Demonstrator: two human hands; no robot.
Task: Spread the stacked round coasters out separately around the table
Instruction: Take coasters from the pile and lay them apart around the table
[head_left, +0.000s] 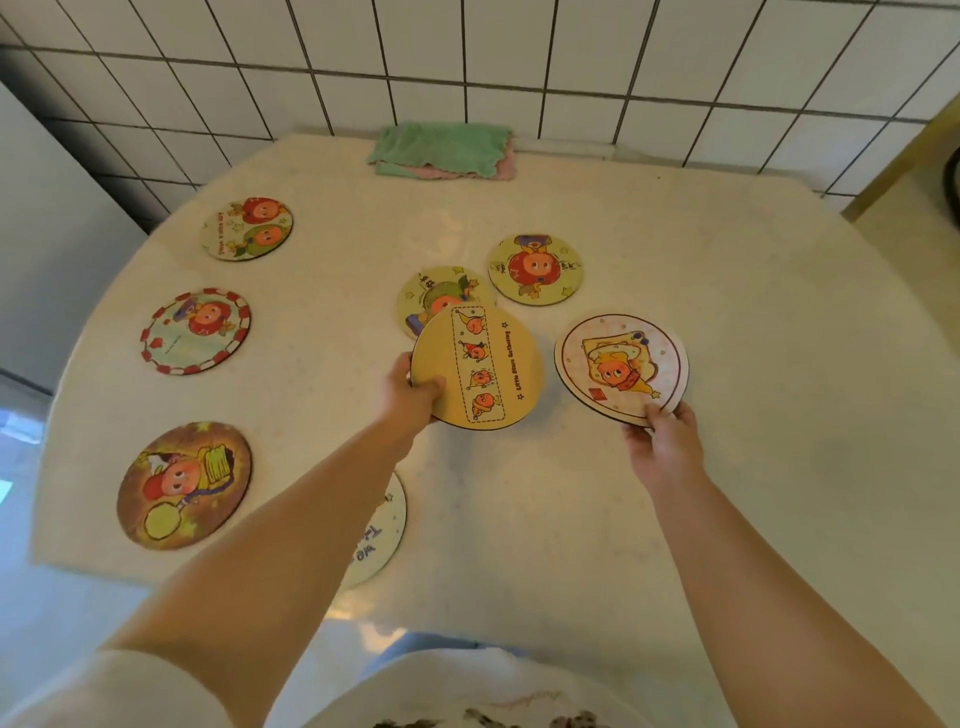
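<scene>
While the left hand (410, 389) pinches the yellow coaster (478, 366), right-hand fingers (655, 415) grip the pink coaster's (621, 366) edge

Both bare arms outstretched, left hand (413, 389) and right hand (662, 441) pinch-gripped.

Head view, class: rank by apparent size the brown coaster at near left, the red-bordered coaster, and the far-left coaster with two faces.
1. Brown coaster, largest.
2. Red-bordered coaster.
3. Two-faced coaster, smallest.
Nearness to the camera may explain the differences.
</scene>
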